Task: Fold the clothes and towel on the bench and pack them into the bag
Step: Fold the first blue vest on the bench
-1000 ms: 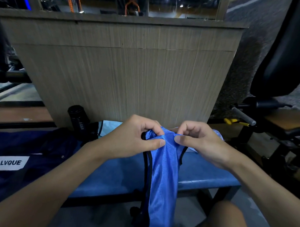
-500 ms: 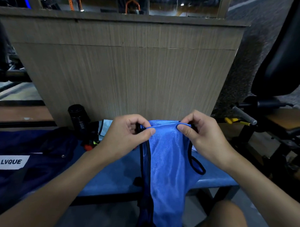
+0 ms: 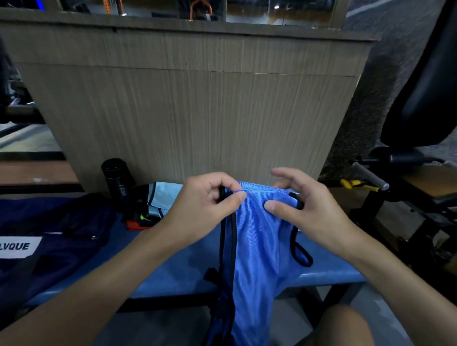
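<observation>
Two hands hold a blue vest [image 3: 255, 251] up by its top edge, and everything else is placed here from that vest. The left hand [image 3: 205, 205] pinches the vest's upper left corner, thumb and forefinger closed on the black trim. The right hand [image 3: 306, 209] lays its thumb flat on the front of the fabric at the upper right. Its upper fingers are raised and spread clear of the hem, and whether the lower ones grip from behind is hidden, so I cannot tell if that side is truly held.

Below the hands the vest hangs down past the front edge of the blue tabletop [image 3: 167, 261], its lower part dangling toward the floor. To the vest's left lies the open navy bag [image 3: 51, 231] with a white label. Just behind the vest's left corner sits a pale blue cloth [image 3: 164, 196], perhaps the towel, with a dark bottle [image 3: 117, 179] further left of that.

By my reading the folding of this first garment has only begun: it is being squared up by its shoulders, with nothing yet packed. The next move likely calls for a firm right-side grip, then bringing the two corners level and laying the vest flat on the tabletop. The slippery mesh may slide off otherwise.
</observation>
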The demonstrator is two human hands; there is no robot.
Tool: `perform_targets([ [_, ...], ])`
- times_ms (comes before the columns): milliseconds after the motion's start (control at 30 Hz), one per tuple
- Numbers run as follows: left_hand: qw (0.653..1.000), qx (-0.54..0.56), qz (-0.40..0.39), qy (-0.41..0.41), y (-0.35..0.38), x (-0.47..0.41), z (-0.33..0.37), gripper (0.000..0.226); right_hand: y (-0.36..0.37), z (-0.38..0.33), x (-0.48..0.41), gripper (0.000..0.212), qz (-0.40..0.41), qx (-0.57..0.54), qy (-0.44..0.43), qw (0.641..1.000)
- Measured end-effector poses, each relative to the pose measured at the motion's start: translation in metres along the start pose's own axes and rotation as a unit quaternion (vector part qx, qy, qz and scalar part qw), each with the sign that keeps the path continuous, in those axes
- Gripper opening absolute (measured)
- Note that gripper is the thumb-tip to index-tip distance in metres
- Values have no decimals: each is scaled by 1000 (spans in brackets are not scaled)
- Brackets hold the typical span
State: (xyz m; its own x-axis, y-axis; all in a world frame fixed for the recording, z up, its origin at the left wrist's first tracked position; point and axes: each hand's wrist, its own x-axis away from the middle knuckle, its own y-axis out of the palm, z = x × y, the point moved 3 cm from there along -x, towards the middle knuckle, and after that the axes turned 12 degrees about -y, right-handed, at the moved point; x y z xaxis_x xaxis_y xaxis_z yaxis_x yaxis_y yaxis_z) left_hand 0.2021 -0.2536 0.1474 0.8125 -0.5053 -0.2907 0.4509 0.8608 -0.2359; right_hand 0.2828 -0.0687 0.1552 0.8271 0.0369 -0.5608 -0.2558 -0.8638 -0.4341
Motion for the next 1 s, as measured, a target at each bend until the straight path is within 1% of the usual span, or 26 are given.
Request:
perform_targets([
  [33,1000,-7,-9,0,0,0,1,6,2,-2,1,29,-25,8,9,1000],
  [100,1000,-20,-19,3,0,0,0,6,4,-3,1,4,-40,17,9,999],
  [233,999,-38,-9,15,-1,0,-1,17,3,-3,-2,18,14,27,-18,999],
  [300,999,-44,0,25,-1,0,-1,21,3,-4,-3,20,8,34,-23,999],
  [433,998,-46,7,45,-1,-2,1,29,0,1,-4,21,-27,135,-5,991],
  [500,996,-59,3,65,-1,-2,4,28,-3,4,-4,18,-36,163,-1,986],
  [533,995,-63,-5,73,1,-3,5,26,-4,3,-4,15,-43,156,-2,987],
  [567,995,-64,-17,76,3,-3,5,23,-4,2,-4,17,-57,141,0,988],
  [633,993,-76,-48,83,7,-4,6,15,0,-2,-7,47,-93,128,9,987],
  [667,991,-83,-61,87,9,-4,6,14,3,-4,-9,54,-108,147,1,983],
  [700,990,-84,-67,90,11,-5,7,17,6,-6,-12,50,-120,181,-23,976],
  [767,991,-75,-55,97,12,-5,9,26,11,-10,-16,32,-114,245,-72,960],
  [867,995,-45,-19,87,14,-3,2,27,11,-15,-15,22,-70,218,-95,969],
  [900,998,-15,-22,60,16,-2,-3,28,11,-16,-15,20,-60,205,-94,972],
  [933,999,14,-39,27,18,-1,-9,37,11,-19,-14,19,-50,196,-95,975],
  [967,998,31,-55,-6,19,0,-15,53,12,-20,-14,18,-44,189,-96,976],
  [1000,996,32,-73,-30,20,1,-20,61,13,-21,-15,17,-41,181,-95,978],
])
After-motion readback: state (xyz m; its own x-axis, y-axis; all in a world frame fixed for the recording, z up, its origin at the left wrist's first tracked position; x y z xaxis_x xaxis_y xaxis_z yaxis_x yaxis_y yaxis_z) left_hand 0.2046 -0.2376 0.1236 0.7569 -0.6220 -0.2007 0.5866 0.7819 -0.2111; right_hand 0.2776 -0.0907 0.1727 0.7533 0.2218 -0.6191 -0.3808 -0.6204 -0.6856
